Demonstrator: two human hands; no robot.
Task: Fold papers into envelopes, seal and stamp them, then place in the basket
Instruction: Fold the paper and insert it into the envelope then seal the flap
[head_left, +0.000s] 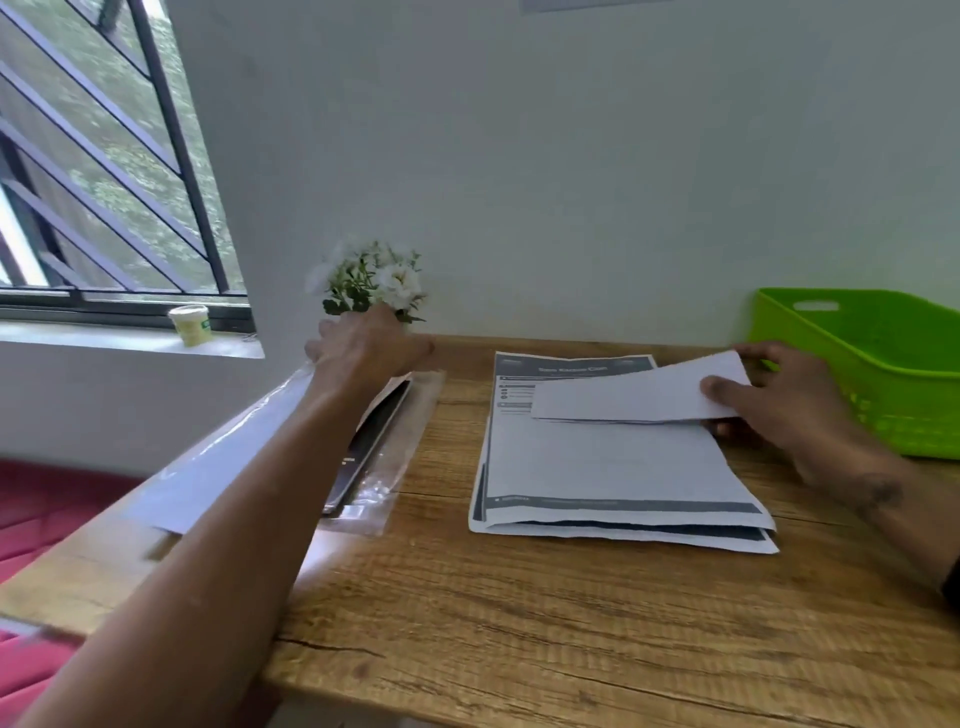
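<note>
A stack of printed papers (613, 467) lies on the wooden table (519, 623), right of centre. My right hand (779, 405) pinches a folded white paper or envelope (639, 392) by its right end, held just over the top of the stack. A green plastic basket (893, 364) stands at the far right against the wall, right behind that hand. My left hand (369, 345) reaches to the back left of the table, over a clear plastic packet (389, 457) holding white envelopes and a dark card; its fingers are curled down and what they touch is hidden.
A small bunch of white flowers (379, 283) stands at the wall behind my left hand. A small pale tub (190, 325) sits on the window sill at the left. Something red (47, 509) lies below the table's left edge.
</note>
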